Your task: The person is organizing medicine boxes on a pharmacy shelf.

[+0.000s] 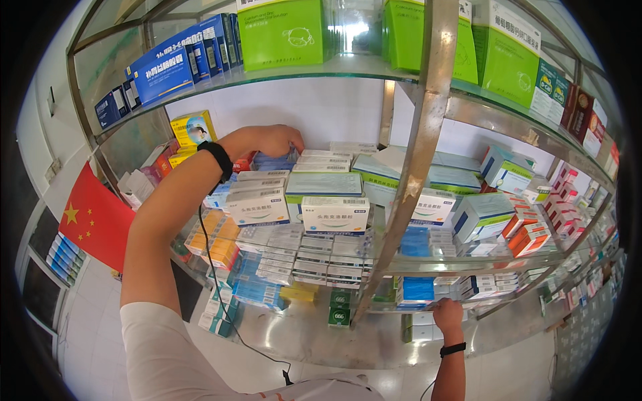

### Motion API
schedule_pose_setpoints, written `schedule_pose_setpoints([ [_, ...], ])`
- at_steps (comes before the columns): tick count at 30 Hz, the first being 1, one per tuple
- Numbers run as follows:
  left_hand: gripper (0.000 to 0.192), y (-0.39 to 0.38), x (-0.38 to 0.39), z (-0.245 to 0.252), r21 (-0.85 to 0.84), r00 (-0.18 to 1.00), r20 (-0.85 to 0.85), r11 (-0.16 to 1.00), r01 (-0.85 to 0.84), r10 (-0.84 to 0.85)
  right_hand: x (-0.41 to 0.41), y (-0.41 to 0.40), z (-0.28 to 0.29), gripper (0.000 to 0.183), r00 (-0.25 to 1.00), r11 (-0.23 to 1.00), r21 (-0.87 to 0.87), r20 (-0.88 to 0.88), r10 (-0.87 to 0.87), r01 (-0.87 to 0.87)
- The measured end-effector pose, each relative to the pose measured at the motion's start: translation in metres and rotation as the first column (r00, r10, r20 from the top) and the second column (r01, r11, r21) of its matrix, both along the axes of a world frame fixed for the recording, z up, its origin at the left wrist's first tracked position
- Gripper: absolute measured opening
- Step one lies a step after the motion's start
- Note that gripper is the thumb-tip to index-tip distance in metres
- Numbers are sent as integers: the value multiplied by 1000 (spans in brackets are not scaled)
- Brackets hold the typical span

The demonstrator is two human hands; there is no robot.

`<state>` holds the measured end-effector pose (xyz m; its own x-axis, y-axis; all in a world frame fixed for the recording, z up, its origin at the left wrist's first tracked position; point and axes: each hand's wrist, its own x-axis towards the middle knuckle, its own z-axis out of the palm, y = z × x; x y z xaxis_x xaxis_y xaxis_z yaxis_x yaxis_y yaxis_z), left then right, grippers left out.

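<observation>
My left hand [278, 140] reaches deep into the middle shelf from the left, its fingers bent down at the back among medicine boxes. Its fingertips are partly hidden beside a row of white boxes [321, 163] and some blue boxes [273, 163]; whether they grip anything does not show. In front of it stand white medicine boxes [336, 215] and a flat-lying white and green box [324, 184]. My right hand [448, 316], low on the right, is curled on the metal edge of a lower shelf [481, 303], close to a blue box [415, 290]. Both wrists wear black bands.
A glass shelf [351, 67] with green and blue boxes spans above my left arm. A metal post [414, 170] stands between the two bays. At the left hangs a red flag [95, 218]. A black cable [215, 285] runs down before the lower shelves, which hold many small boxes.
</observation>
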<state>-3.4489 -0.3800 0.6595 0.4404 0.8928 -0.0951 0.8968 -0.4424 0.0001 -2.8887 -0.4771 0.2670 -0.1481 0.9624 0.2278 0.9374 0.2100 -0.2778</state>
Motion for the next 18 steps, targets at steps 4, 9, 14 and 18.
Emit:
schedule_pose_setpoints([
  [4,31,-13,9,5,-64,990,77,991,-117,122,-2,-1,3,12,1000,1000,-10,17,-15,15],
  [9,26,-27,10,0,-82,977,161,988,-129,141,-2,-6,1,15,1000,999,-34,13,-23,24],
  [14,26,-34,-10,5,-13,995,83,998,-63,63,-7,-6,4,16,1000,999,-27,9,-20,20],
  [18,23,-41,4,2,-55,976,202,995,-78,88,-6,-8,1,15,999,999,-34,34,-18,20],
])
